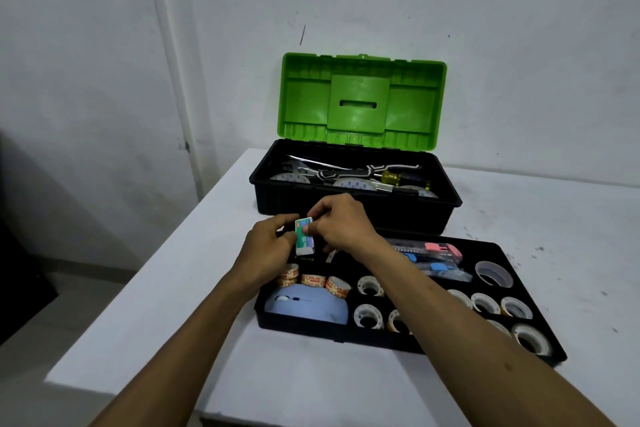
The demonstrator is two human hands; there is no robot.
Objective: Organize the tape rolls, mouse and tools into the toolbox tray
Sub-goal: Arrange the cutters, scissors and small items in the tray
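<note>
A black toolbox tray [491, 250] lies on the white table in front of the toolbox. Over its far left corner both hands hold a small green and white box [304, 236]: my left hand [268, 241] grips it from the left, my right hand [337, 224] pinches its top. In the tray's near left compartment sits a light blue mouse [306, 308], with three orange-printed tape rolls [311, 281] behind it. Several clear tape rolls [485, 303] fill the middle and right compartments. Pink and blue utility knives [440, 255] lie along the tray's far side.
The black toolbox [356, 208] stands behind the tray with its green lid [360, 100] raised; a yellow-handled screwdriver [401, 178], wrenches and larger tape rolls lie inside. White wall behind. The table's left edge [145, 274] drops off to a dark floor.
</note>
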